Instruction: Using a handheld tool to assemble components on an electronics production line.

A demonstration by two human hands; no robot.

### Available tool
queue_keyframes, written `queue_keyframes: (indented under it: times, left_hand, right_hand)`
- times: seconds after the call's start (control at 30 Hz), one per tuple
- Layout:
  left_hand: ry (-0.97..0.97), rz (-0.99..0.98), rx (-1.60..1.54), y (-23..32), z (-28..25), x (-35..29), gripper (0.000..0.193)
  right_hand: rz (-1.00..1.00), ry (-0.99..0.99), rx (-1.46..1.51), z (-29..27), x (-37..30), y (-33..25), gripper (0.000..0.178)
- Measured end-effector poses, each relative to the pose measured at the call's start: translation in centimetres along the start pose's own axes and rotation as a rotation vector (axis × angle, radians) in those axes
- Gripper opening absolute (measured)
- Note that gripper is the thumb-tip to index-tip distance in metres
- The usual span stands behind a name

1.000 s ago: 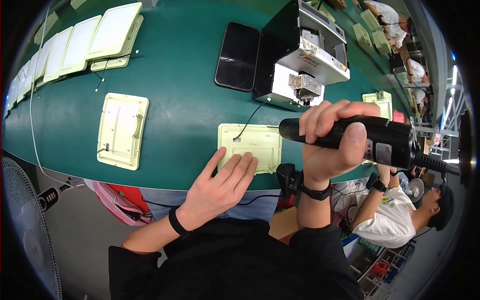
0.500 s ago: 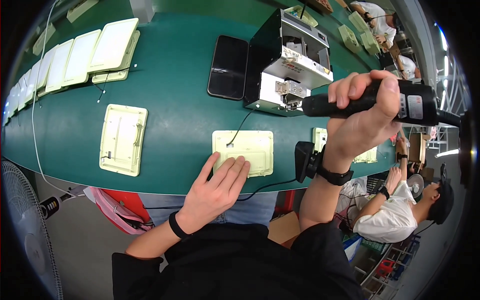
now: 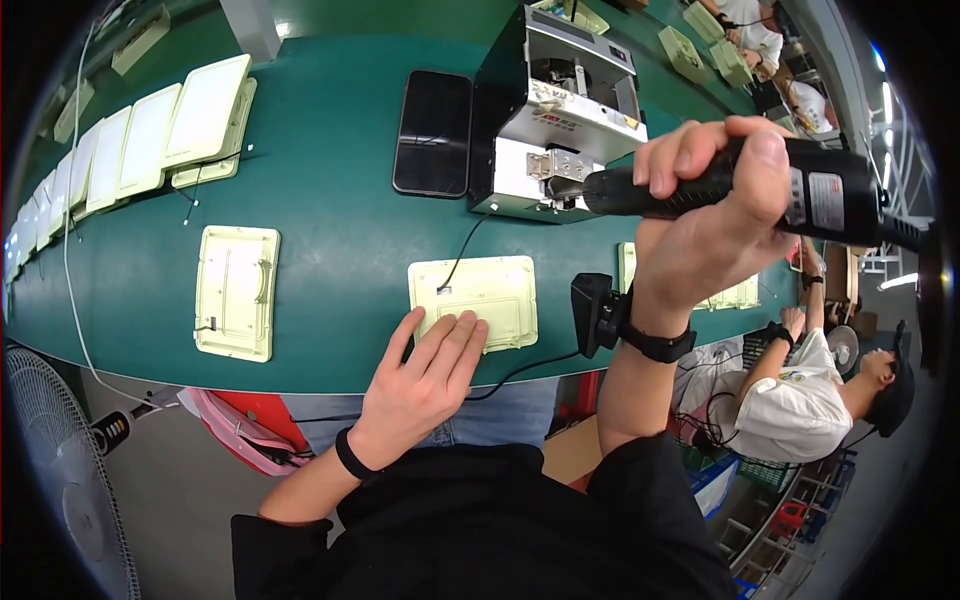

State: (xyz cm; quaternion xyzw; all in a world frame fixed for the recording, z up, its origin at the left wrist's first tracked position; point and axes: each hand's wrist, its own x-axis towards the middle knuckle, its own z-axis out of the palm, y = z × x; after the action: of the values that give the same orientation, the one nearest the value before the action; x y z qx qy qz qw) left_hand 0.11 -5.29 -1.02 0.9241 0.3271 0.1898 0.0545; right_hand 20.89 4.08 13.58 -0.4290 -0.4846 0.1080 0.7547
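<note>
My left hand [image 3: 420, 372] lies with its fingers stretched flat on a pale yellow-green plastic panel [image 3: 500, 285] at the table's front edge. A thin black lead with a small white plug runs from this panel toward the screw feeder. My right hand [image 3: 715, 205] is wrapped round a black corded electric screwdriver [image 3: 825, 195], held nearly level. Its nose points left at the metal outlet of the black and silver screw feeder [image 3: 570, 120]; the bit itself is hard to make out. A black device is strapped to my right wrist.
A black phone [image 3: 432, 133] lies left of the feeder. Another panel [image 3: 237, 292] lies farther left, beyond it a leaning row of white-faced panels [image 3: 150, 140]. More panels sit behind my right forearm. A fan [image 3: 75, 480] stands at lower left; a co-worker [image 3: 800, 400] is at right.
The whole view has shifted slightly, moving most table things a little left in the picture. My left hand stays on the panel, and the screwdriver is still at the feeder's outlet.
</note>
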Motion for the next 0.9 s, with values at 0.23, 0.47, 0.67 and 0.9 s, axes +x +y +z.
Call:
queue_keyframes:
  times: [0.23, 0.47, 0.67, 0.9]
  left_hand:
    - [0.013, 0.031, -0.003, -0.8, 0.1, 0.1, 0.091]
    - [0.067, 0.027, 0.025, -0.7, 0.5, 0.5, 0.040]
    - [0.042, 0.027, 0.037, -0.1, 0.7, 0.9, 0.042]
    - [0.034, 0.020, 0.053, -0.2, 1.3, 1.2, 0.043]
  right_hand:
    - [0.057, -0.025, 0.141, -2.5, -3.0, -1.7, 0.031]
    - [0.157, -0.152, -0.001, -5.1, -7.6, -1.6, 0.034]
    - [0.161, -0.135, 0.005, -5.6, -7.7, -1.4, 0.034]
    - [0.174, -0.122, 0.040, -5.8, -8.0, -0.1, 0.032]
